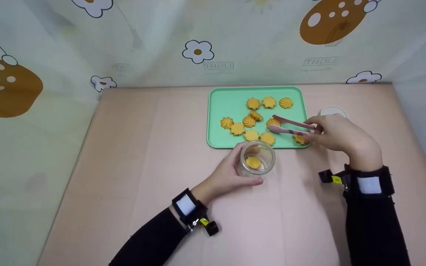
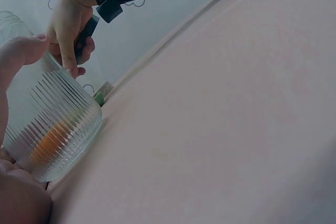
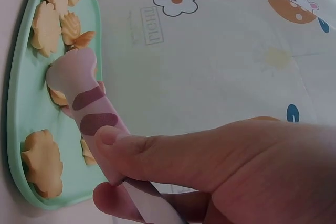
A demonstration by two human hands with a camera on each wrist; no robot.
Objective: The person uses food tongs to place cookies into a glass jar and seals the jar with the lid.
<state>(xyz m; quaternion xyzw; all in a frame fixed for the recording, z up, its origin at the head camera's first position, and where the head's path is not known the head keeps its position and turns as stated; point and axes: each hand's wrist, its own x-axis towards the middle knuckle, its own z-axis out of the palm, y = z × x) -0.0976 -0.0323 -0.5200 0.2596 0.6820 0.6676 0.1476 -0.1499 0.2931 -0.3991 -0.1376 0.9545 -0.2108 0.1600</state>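
My left hand [image 1: 227, 173] grips a clear glass jar [image 1: 268, 162], its mouth facing up toward the head camera. One cookie [image 1: 253, 162] lies inside; ribbed glass blurs it in the left wrist view. My right hand [image 1: 346, 136] holds pink tongs [image 1: 290, 132] between thumb and fingers. Their tips are at a swirled cookie [image 1: 273, 122] on the green tray [image 1: 216, 99], one on either side; whether they touch it I cannot tell. In the right wrist view the tongs [image 3: 94, 108] show darker stripes and partly cover that cookie.
Several more flower-shaped cookies [image 1: 237, 129] are spread over the tray. A white round lid-like thing [image 1: 333, 111] lies right of the tray, partly behind my right hand. A printed curtain [image 1: 154, 48] stands along the table's back edge.
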